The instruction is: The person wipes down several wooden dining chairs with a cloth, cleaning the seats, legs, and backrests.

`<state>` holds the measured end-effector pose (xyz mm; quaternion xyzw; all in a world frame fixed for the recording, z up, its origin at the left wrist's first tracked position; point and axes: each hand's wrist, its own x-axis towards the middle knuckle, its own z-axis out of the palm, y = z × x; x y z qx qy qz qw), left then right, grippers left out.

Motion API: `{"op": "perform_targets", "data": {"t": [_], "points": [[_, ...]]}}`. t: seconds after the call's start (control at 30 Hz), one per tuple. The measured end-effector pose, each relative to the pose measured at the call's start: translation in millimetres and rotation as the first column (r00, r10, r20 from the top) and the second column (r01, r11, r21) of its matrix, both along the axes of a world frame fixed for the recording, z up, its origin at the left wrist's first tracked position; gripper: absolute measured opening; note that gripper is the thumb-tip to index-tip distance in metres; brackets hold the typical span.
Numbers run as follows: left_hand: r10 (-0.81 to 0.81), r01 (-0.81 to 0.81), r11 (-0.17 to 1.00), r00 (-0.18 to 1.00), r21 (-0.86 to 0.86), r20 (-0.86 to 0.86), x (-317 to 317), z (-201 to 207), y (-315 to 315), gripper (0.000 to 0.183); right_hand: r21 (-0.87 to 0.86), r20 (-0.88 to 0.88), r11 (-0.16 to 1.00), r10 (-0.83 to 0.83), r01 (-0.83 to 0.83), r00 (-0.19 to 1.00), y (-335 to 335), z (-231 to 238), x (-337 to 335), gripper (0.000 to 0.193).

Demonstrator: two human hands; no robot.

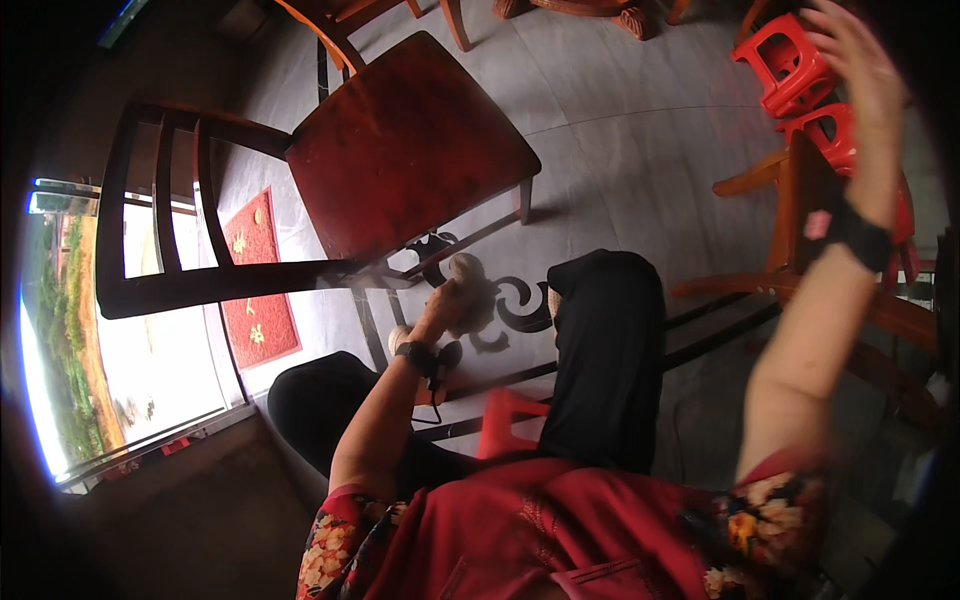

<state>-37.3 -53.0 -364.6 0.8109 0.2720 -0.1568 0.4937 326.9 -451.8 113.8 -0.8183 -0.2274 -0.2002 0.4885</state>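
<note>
My left hand is closed on a blurred, grey-beige, soft-looking bundle, low between my knees and beside the chair's near edge. Its exact kind does not show. A dark wooden chair with a reddish-brown seat stands at front left, its slatted back toward the doorway. Raised high at the far right, my right hand has its fingers stretched out and slightly smeared by motion, with nothing visible in it. It appears in front of the red plastic stools, and I cannot tell whether it touches them.
Beneath me is part of a red plastic seat. A wooden chair stands at the right, near my right forearm. Left of the dark chair, a red mat lies by the bright doorway. Carved furniture feet show at the far edge.
</note>
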Motion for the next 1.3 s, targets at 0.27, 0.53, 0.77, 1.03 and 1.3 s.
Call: {"op": "perform_targets", "data": {"t": [0.27,0.53,0.77,1.03,1.3], "points": [[-0.227,0.205,0.973,0.93,0.105,0.288,48.3,43.0,-13.2,0.065,-0.529,-0.286,0.818,0.077,-0.224,0.955,242.5,-225.7,-91.2,0.041],[-0.325,0.25,0.933,0.896,0.26,0.302,153.8,18.7,-50.6,0.051,-0.559,-0.701,0.482,0.159,-0.674,0.695,235.8,-225.7,-74.4,0.086],[-0.267,0.249,0.914,0.964,0.319,0.014,198.1,-77.5,-95.9,0.051,-0.659,-0.672,0.367,0.105,-0.657,0.733,252.7,-220.5,-77.2,0.081],[-0.263,0.247,0.836,0.964,0.489,-0.038,144.1,9.8,-44.2,0.044,-0.681,-0.624,0.369,0.159,-0.632,0.765,253.1,-219.2,-75.7,0.077],[-0.099,0.07,0.83,0.995,0.553,0.023,110.2,-36.4,-16.3,0.023,-0.777,-0.335,0.406,0.38,-0.481,0.862,250.4,-245.9,-90.7,0.072]]}}
